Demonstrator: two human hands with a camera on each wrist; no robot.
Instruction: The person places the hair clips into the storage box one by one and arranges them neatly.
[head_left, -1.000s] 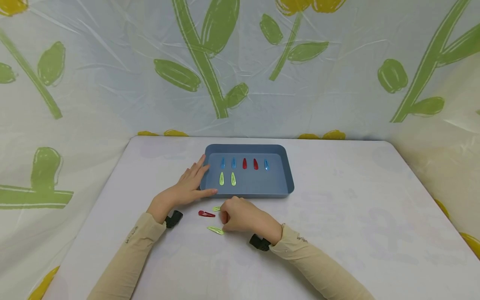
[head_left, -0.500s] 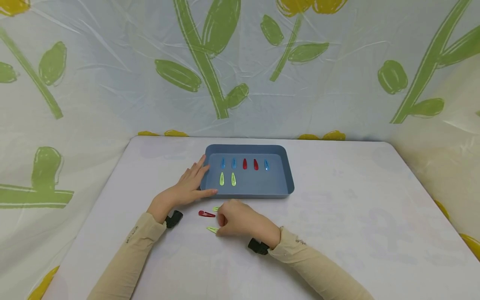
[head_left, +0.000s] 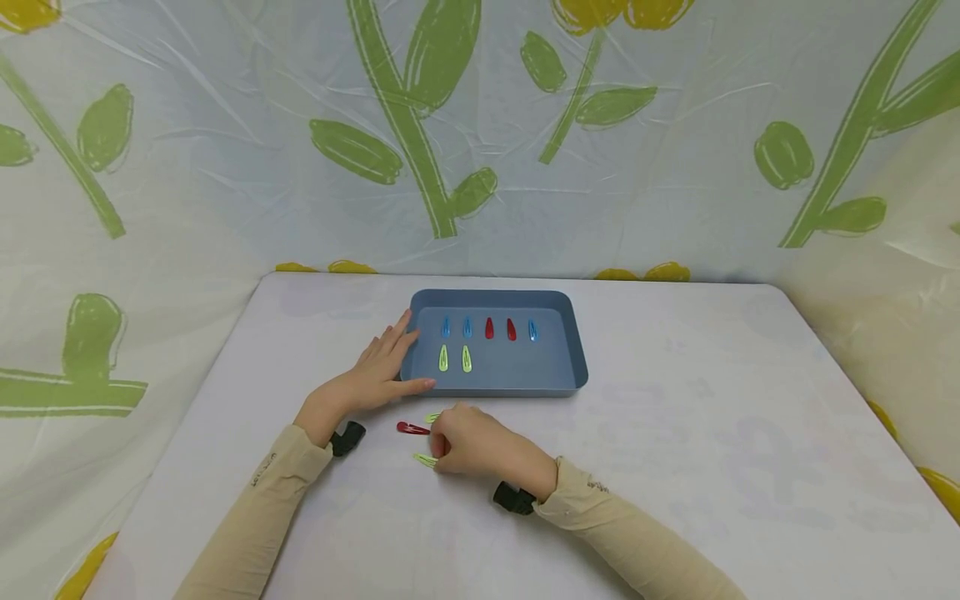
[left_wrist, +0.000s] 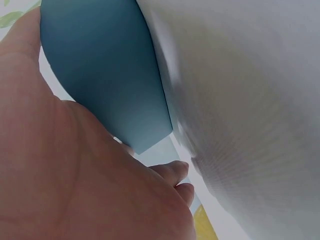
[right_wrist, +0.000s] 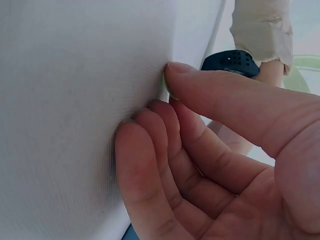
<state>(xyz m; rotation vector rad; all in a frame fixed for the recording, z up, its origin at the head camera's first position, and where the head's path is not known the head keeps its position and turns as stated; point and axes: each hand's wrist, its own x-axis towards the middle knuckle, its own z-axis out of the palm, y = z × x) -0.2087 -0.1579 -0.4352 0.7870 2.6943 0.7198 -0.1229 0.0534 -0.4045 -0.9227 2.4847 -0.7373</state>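
Observation:
My left hand [head_left: 371, 375] lies with fingers spread along the left side of the blue tray [head_left: 510, 392], thumb at the front rim. The left wrist view has the tray's wall [left_wrist: 110, 75] beside that hand [left_wrist: 90, 165]. In front of the tray, my right hand [head_left: 476, 442] pinches one end of a light green snap hair clip [head_left: 424, 459] low at the tabletop. A green sliver of the clip [right_wrist: 169, 87] shows beside the thumb in the right wrist view. A red hair clip [head_left: 412, 428] and another green clip [head_left: 432, 417], partly hidden, lie by its fingers.
Inside the tray, blue clips [head_left: 468, 327] and red clips [head_left: 512, 329] form a back row; two green clips [head_left: 443, 358] lie in front at left. The white table [head_left: 712, 400] extends right, with a leaf-patterned curtain [head_left: 645, 192] behind.
My right hand has shifted slightly left and toward me, its thumb and finger now at the nearer green clip, which moved a little left. The left hand stays put.

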